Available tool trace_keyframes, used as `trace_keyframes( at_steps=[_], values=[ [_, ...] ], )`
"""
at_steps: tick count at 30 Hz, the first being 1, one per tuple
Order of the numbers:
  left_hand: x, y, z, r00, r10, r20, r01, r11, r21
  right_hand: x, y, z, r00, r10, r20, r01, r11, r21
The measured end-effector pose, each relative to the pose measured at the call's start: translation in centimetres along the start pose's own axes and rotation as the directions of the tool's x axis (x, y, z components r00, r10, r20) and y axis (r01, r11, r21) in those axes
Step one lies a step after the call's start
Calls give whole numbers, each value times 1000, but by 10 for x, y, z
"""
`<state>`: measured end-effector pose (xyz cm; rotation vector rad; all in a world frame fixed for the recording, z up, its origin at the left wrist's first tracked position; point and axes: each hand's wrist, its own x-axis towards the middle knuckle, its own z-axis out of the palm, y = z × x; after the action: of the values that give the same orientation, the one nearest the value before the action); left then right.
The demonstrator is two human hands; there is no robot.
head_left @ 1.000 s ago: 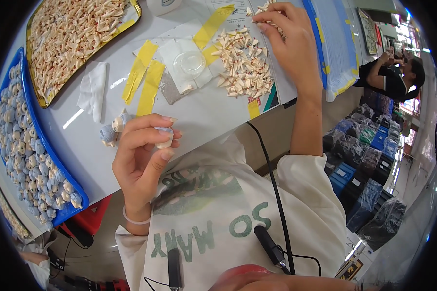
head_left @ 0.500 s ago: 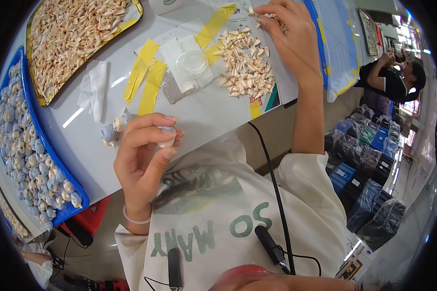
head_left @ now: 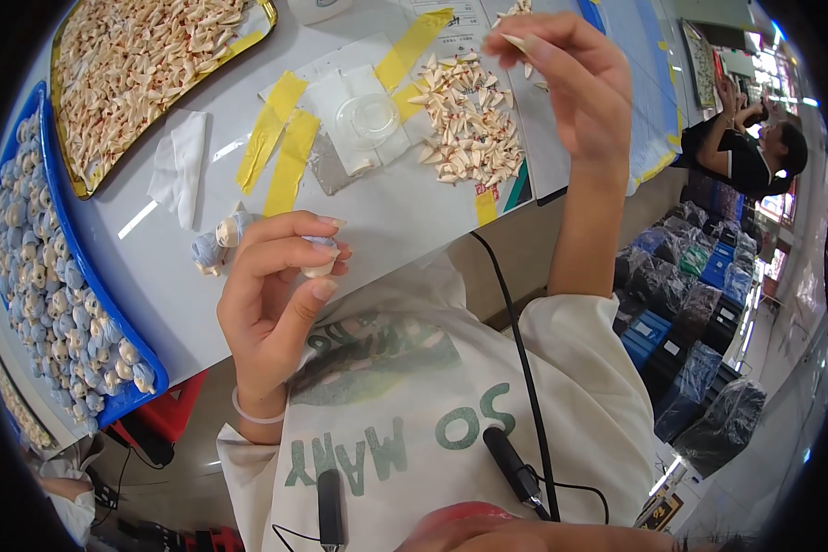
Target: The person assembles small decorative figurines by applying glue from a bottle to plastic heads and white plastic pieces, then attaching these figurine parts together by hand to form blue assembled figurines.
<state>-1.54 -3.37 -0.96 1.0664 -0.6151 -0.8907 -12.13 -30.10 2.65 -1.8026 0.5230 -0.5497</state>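
Observation:
Between the thumb and fingers of my left hand (head_left: 271, 290) is a small blue-and-cream figurine head (head_left: 319, 269), held above the table's near edge. Two similar blue-and-cream pieces (head_left: 218, 243) lie on the table just beyond that hand. My right hand (head_left: 587, 92) is raised at the far right, its thumb and fingertips pinching a small pointed cream piece (head_left: 517, 42). Below those fingertips spreads a pile of the same pointed cream pieces (head_left: 469, 129), some with reddish tips. Left of the pile, a shallow clear round dish (head_left: 368, 120) sits on white tissue.
A yellow-edged tray (head_left: 269, 20) heaped with pointed pieces stands far left. Nearer, a blue tray (head_left: 161, 375) holds many blue-and-cream heads. Yellow tape strips (head_left: 292, 161) and a white cloth (head_left: 178, 170) lie on the table. A black cable (head_left: 515, 340) hangs in front. Another person (head_left: 741, 152) is at right.
My right hand has drawn back a little to the right and lifted from the loose pieces, with a pointed piece showing in its pinch. The left hand has barely moved.

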Motion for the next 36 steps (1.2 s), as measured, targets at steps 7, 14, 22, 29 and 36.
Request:
trace_keyframes(
  at_steps=[7,14,22,29,36],
  values=[
    [-1,0,0,1000,0,-10,-1,1000,-21,-29,-1,10,973,29,231,-194,647,737],
    [-1,0,1,1000,19,-24,-20,999,-42,-38,0,23,961,-66,269,-188,559,808],
    [-1,-1,-1,1000,24,-3,-24,999,-26,-49,-3,30,959,-16,284,-209,638,741],
    [-3,0,-4,1000,23,-18,-23,999,-22,-55,-15,44,965,146,219,-260,662,703],
    [-1,-2,-6,1000,1,0,-1,984,-179,-74,-40,64,910,317,267,-413,638,650]
  ],
)
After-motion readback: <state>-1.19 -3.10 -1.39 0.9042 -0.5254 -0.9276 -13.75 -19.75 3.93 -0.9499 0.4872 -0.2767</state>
